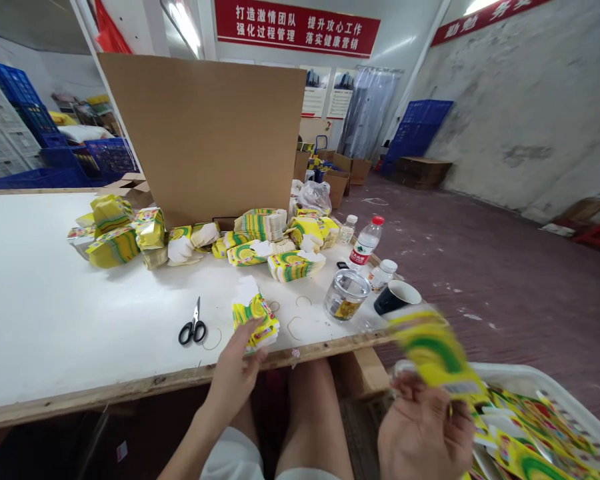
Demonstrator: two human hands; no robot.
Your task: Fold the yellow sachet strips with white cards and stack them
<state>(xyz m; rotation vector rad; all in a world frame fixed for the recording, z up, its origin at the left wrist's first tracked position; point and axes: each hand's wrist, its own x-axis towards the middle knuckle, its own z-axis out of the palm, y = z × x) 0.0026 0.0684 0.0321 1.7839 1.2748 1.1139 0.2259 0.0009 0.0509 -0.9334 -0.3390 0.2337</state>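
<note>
My left hand (239, 363) is at the near edge of the table, its fingers gripping the front of a small stack of yellow-and-green flat cartons (256, 315). To the right, past the table edge, my right hand (425, 430) pinches one flat yellow carton (433, 350), smeared by motion. Below and beside that hand stands a white basket (545, 372) holding many similar cartons (525, 453). Black-handled scissors (193, 330) lie on the table left of the stack. Thin rubber bands (304, 302) are scattered around it.
Bundles of yellow cartons (260, 225) line the white table (40, 300) before a tall cardboard panel (205, 133). On the right stand a clear jar (347, 293), a red-capped bottle (366, 243), white-capped bottles (383, 273) and a dark cup (397, 297), close to the edge.
</note>
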